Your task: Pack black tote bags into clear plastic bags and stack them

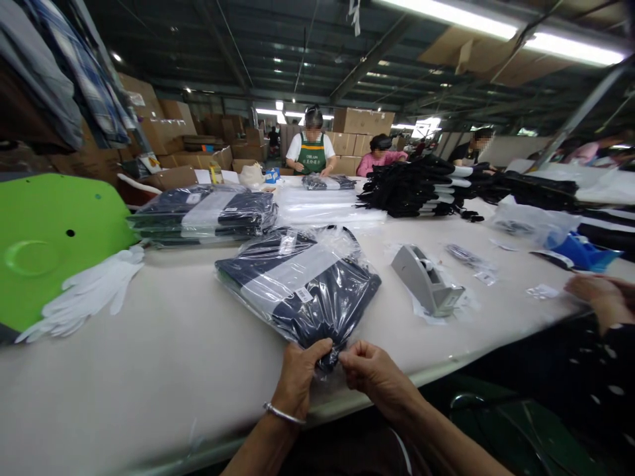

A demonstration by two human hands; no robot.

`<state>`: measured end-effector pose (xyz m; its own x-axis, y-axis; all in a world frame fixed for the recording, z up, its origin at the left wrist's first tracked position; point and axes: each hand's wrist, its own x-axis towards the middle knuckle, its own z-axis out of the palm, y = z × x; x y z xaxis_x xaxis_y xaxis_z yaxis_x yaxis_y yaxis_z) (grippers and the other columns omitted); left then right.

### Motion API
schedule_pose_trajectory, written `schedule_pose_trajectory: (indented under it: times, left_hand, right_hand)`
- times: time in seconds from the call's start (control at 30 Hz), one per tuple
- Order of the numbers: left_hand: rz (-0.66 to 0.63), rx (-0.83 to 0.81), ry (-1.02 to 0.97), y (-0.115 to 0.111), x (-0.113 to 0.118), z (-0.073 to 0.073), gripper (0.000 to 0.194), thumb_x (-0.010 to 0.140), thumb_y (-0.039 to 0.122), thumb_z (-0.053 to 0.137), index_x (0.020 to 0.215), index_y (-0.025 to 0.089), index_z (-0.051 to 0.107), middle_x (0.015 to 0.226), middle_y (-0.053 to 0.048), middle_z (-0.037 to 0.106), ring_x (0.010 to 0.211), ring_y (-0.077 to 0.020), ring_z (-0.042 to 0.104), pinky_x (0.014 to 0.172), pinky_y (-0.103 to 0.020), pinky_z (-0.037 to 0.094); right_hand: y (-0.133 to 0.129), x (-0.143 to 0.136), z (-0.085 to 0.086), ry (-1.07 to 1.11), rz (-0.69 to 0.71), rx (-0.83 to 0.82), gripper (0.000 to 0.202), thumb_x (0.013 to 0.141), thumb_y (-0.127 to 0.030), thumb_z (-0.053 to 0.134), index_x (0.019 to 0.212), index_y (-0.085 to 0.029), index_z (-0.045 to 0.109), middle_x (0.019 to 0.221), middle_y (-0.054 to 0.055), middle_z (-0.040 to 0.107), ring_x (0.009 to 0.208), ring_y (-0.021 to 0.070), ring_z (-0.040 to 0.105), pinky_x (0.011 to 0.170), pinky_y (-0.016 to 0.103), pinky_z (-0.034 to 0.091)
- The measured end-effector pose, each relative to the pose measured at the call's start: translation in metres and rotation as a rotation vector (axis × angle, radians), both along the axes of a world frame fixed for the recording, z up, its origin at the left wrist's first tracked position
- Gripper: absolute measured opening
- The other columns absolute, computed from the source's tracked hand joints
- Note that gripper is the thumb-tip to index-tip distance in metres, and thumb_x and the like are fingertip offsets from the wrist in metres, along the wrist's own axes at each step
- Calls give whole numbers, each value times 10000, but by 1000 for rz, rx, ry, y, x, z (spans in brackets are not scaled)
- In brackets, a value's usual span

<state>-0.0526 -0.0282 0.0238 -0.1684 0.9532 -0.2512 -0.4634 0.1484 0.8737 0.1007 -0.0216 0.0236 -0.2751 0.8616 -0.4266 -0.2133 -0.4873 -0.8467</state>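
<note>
A folded dark navy garment with a pale grey band lies in a clear plastic bag [317, 277] at the table's near edge, a small barcode sticker on it. The bag's near end is bunched into a neck, and dark cloth shows there. My left hand [300, 370], with a silver bangle at the wrist, is closed round this neck, thumb on top. Just to its right, my right hand [374, 377] pinches at the edge of the bunched plastic with curled fingers; its exact grip is partly hidden.
A grey tape dispenser [426, 281] stands right of the bag. Bagged garments [208, 211] are stacked behind left, near white gloves [89, 291] and a green panel [49, 244]. Black garments [417, 185] are piled at back. A co-worker's hand [602, 294] is at right.
</note>
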Motion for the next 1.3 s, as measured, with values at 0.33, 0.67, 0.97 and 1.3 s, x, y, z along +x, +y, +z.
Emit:
schedule_pose_trajectory:
  times: [0.33,0.67,0.97,1.3]
  left_hand:
    - [51,-152,-285,0,0,11,370,550,103,817,906,82,718,810,-66,755,667,-167,663,661,-276,559]
    - [70,-215,-457,-3,-6,14,130,722,31,712,848,64,706,807,-90,760,648,-156,691,646,-251,574]
    - [0,-84,-329,-7,-5,11,385,607,161,854,962,96,721,926,-96,768,796,-199,710,775,-293,561]
    - [-259,44,-164,-24,22,-15,570,655,484,837,1102,154,708,1044,-129,736,878,-261,694,809,-359,528]
  right_hand:
    - [-2,-3,3,148,47,72,455,565,-230,873,781,-190,475,655,-59,572,561,79,475,559,212,350]
    - [12,-20,-1,21,4,427,337,657,-238,780,773,-210,465,716,-55,543,663,115,489,628,227,394]
    - [5,-30,-8,0,-190,326,330,604,-180,766,754,-210,474,656,-59,541,620,116,495,608,231,397]
    - [-14,-1,-1,284,-94,-36,464,647,-419,866,995,-184,669,962,81,736,860,250,694,760,330,526]
